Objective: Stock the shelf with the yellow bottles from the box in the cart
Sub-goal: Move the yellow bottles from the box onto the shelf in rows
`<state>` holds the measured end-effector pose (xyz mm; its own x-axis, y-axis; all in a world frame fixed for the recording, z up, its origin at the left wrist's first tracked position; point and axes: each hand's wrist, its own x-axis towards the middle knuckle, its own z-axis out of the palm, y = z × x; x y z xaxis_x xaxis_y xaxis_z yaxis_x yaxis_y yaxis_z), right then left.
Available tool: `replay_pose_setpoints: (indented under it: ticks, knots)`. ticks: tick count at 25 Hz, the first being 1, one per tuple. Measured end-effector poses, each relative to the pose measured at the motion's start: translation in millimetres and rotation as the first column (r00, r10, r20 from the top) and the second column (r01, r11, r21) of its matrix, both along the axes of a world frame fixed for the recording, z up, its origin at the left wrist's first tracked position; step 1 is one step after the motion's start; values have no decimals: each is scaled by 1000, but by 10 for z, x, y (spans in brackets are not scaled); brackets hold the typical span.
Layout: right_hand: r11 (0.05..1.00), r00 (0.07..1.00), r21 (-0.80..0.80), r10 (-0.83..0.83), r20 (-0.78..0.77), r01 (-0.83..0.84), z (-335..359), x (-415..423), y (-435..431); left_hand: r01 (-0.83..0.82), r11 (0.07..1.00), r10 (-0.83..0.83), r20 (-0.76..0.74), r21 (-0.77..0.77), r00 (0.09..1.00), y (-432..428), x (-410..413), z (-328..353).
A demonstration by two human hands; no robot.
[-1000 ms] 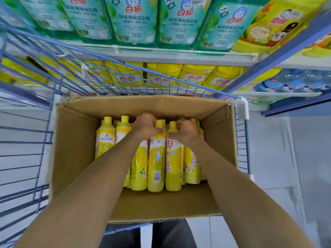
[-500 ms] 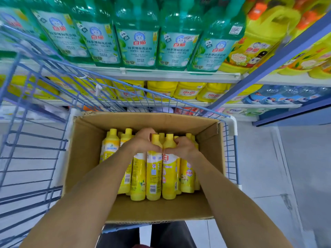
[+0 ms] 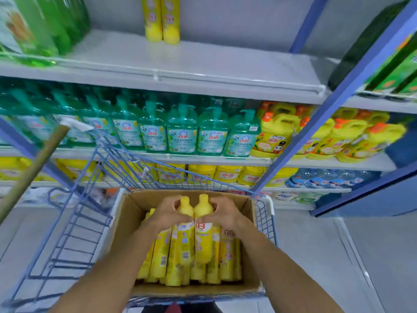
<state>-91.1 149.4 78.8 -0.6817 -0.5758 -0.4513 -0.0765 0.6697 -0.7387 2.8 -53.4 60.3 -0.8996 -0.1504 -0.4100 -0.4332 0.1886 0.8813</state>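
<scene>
the left hand curls round the neck of one yellow bottle and the right hand grips a second yellow bottle; the two touch side by side between the hands, their caps higher than the other yellow bottles packed below the hands in the cardboard box, which sits in the blue wire cart; well above the hands, two shelved yellow bottles stand on the grey shelf

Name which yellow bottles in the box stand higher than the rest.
The two middle ones: the left bottle gripped by the left hand, the right bottle by the right hand. Their caps stand above the other bottles in the box.
</scene>
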Motion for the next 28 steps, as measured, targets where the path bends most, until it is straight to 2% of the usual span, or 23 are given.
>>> replay_pose_setpoints:
  ticks: [5,7,12,16,21,28]
  knots:
    - [974,981,-225,-13,-194,-31,1284,-578,-286,16,985,-54,-223,-172,973,-365,-498,1553]
    - [945,973,-325,-41,-227,-36,1847,-769,-421,12,974,-86,-319,-226,944,-495,-620,2145]
    - [850,935,-509,-58,-349,-137,3122,-1066,-808,-42,938,-145,-502,-344,853,-885,-931,3445]
    - [767,917,-611,-77,-391,-196,3905,-1197,-1175,-88,913,-180,-588,-398,789,-1265,-1107,4260]
    - [737,856,-634,-152,-495,-236,4335,-1468,-1725,-153,898,-185,-671,-412,718,-1802,-1387,4646]
    - [784,859,-601,-194,-474,-155,4023,-1797,-2383,-186,936,-78,-689,-300,721,-2300,-1771,4310]
